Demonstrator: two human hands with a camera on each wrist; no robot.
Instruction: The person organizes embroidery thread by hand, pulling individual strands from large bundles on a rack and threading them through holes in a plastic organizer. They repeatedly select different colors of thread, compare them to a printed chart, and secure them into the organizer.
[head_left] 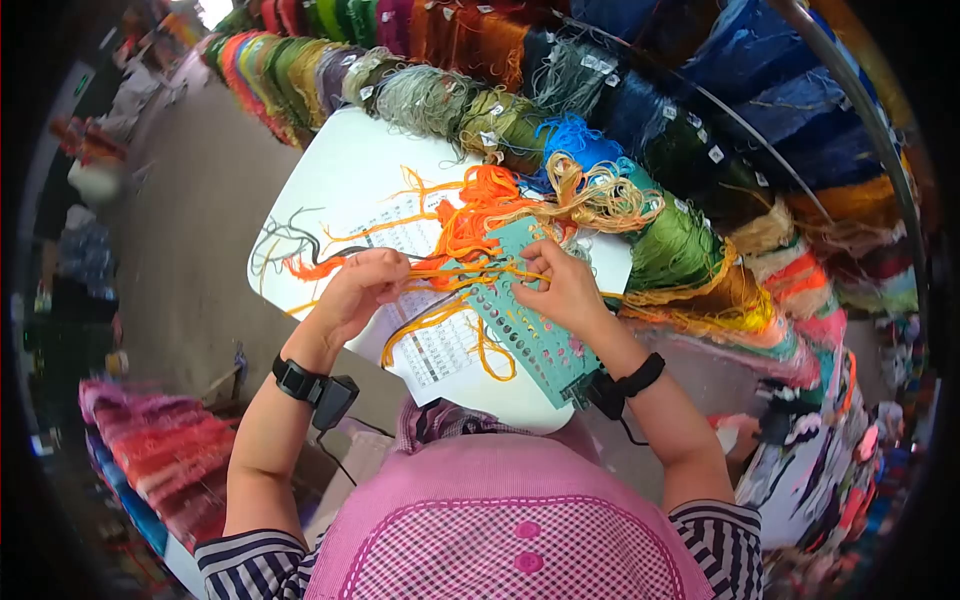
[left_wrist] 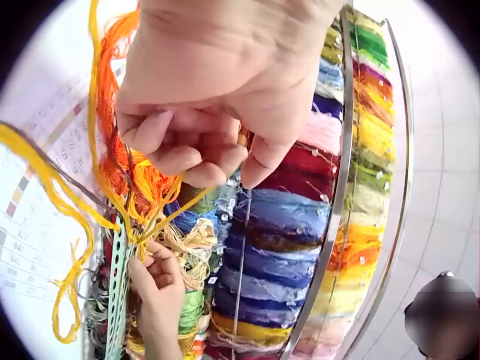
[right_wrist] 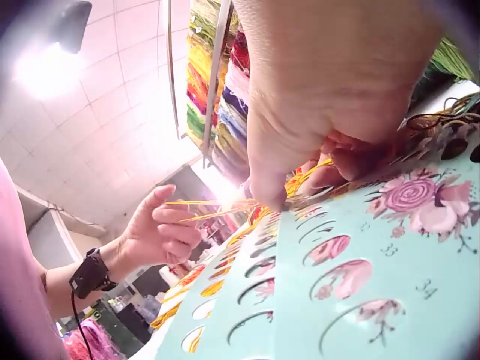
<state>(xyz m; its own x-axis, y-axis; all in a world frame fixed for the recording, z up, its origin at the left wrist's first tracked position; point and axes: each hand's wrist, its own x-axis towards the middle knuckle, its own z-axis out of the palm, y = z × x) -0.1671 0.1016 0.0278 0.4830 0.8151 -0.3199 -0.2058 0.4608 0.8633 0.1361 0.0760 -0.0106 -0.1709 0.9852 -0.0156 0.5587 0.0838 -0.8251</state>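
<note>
In the head view a teal card [head_left: 535,335] with rows of holes and printed flowers lies tilted on the white table. The left hand [head_left: 362,290] pinches yellow-orange strands [head_left: 440,272] left of the card, its fingers curled. These strands run taut to the card's edge, where the right hand [head_left: 565,290] pinches them with thumb and fingers. The right wrist view shows the right hand [right_wrist: 330,112] bent over the card's edge and numbered holes [right_wrist: 341,281]. Loose yellow thread [head_left: 430,318] loops below. The exact grip under the right fingers is partly hidden.
Orange skeins [head_left: 490,195] and beige skeins [head_left: 600,195] lie at the table's back. A printed chart [head_left: 432,350] is beneath the threads. Dark thread [head_left: 290,235] spreads at the left. Racks of coloured skeins [head_left: 520,125] stand close behind, with a metal rail [head_left: 850,80].
</note>
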